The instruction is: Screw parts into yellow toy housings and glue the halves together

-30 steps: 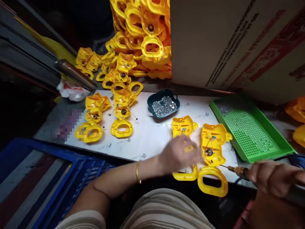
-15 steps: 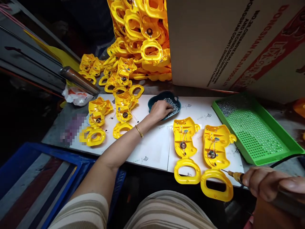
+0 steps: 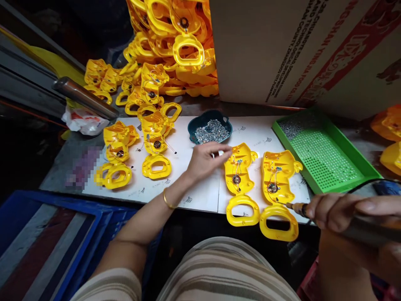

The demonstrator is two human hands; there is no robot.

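My left hand [image 3: 205,161] is over the table with thumb and forefinger brought together at the upper left corner of a yellow plastic shell [image 3: 234,167]. Whatever lies between those fingertips is too small to make out. Wires, a round speaker and a small circuit board sit inside this shell, and a second matching shell [image 3: 283,171] lies to its right. My right hand [image 3: 332,211] is closed around a power screwdriver [image 3: 301,208], its tip near the second shell's yellow ring [image 3: 265,223]. Behind my left hand stands a dark teal bowl [image 3: 211,131] of small metal screws.
A green perforated tray [image 3: 341,159] with screws in one corner stands at right. More yellow shells [image 3: 156,142] lie at left, with a tall pile [image 3: 188,50] behind. A big cardboard box [image 3: 250,54] borders the back, and a blue crate [image 3: 90,221] is at lower left.
My left hand has come out of the screw bowl and moved right and towards me, to the first shell's corner. My right hand still holds the screwdriver near the second shell. The view has shifted slightly.
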